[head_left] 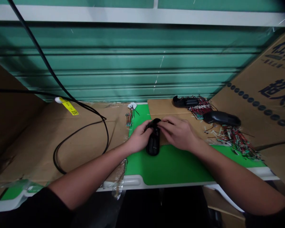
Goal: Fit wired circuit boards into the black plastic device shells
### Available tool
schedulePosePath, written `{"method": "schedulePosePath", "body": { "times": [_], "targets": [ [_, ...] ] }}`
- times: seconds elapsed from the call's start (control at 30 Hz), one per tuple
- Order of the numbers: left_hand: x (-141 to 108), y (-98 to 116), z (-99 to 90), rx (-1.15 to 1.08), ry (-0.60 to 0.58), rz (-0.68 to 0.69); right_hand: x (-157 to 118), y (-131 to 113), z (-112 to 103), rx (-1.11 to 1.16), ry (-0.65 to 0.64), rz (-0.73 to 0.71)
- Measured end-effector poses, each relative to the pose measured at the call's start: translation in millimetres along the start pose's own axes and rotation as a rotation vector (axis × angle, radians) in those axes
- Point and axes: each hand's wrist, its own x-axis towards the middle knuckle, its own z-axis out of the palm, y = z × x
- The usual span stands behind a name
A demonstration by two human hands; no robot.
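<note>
Black plastic shell (153, 145) being gripped at its far end, on green mat (173, 166); L hand (139, 137) closed round it from the side, R hand (178, 133) curled over the top, fingers shut on it. Spare black shells (221, 118) & wired PCB strips (235, 141) lie to the right. Yellow tag (70, 107) too small to read; big dark Chinese characters printed on cardboard carton (273, 91).

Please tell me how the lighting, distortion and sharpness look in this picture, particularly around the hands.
In the head view, the light is dim, with the top right corner falling to black; pale glare streaks the teal roller shutter, whose ribs bow from wide-angle distortion; the left hand and right hand look fairly sharp, while the black object shows little detail.
</note>
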Motion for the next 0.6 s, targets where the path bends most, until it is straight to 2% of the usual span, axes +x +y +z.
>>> {"method": "schedulePosePath", "body": {
  "times": [0.37,0.6],
  "targets": [
    [-0.4,0.8,0.1,0.05,-0.014,-0.001,0.2,-1.1,-2.4,0.009,0.081,-0.033],
    [0.6,-0.4,0.8,0.001,-0.013,-0.003,4.7,-1.1,-4.6,-0.038,-0.115,-0.025]
  ]
}}
